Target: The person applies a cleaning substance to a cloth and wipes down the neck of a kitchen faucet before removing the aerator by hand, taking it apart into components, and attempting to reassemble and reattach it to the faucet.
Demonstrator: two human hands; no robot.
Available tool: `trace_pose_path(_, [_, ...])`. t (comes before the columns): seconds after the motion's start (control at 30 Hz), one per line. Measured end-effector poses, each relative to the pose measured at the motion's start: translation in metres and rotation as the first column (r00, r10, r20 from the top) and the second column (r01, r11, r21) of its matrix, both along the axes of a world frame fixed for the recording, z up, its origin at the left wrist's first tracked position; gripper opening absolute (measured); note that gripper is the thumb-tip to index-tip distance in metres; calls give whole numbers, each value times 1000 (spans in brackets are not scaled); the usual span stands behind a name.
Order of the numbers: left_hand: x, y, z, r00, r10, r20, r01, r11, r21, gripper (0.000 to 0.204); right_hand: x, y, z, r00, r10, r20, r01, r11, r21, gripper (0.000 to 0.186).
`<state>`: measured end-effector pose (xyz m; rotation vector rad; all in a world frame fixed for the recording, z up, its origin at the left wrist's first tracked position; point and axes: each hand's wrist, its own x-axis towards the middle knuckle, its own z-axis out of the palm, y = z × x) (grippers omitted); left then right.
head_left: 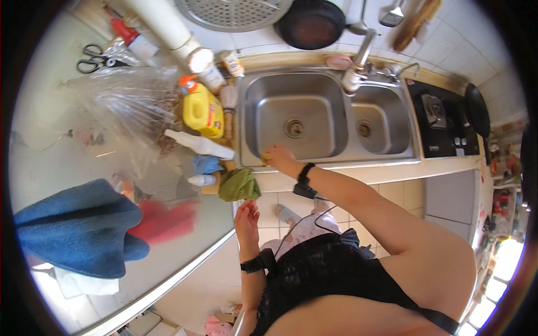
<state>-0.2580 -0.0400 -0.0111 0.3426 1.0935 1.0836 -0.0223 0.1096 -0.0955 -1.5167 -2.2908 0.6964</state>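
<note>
My right hand reaches over the front left corner of the large sink basin. Its fingers are closed on a small yellowish thing, mostly hidden, perhaps a sponge. My left hand is just in front of the counter with its fingers loosely apart, and I see nothing in it. Its fingertips come close to a crumpled green cloth on the counter corner; whether they touch cannot be told. Beside that cloth lie a blue cloth and a small white bottle.
A yellow jug with an orange cap stands left of the sink, beside a clear plastic bag. Scissors lie farther back. A blue towel and red cloth rest at left. The faucet and black stove are right.
</note>
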Motion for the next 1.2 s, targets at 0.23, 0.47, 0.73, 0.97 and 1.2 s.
trace_pose_path(0.23, [-54,-30,1,975,205,-84,-207,978,-10,30,-76,92,-31,960,-265,-93,264,964,-22,31])
trace_pose_path(0.47, [-37,-35,1,966,240,-98,-242,970,-9,29,-30,194,16,837,-516,-182,515,855,-56,30])
trace_pose_path(0.73, [0,-34,-9,965,227,-128,-242,963,-118,27,68,280,47,518,-853,-65,855,517,29,33])
trace_pose_path(0.97, [14,3,15,975,189,-116,-188,982,20,27,217,199,29,182,-967,176,919,231,320,24])
trace_pose_path(1.2, [31,46,3,999,-51,-18,53,971,233,26,242,39,27,516,-638,572,810,581,-83,20])
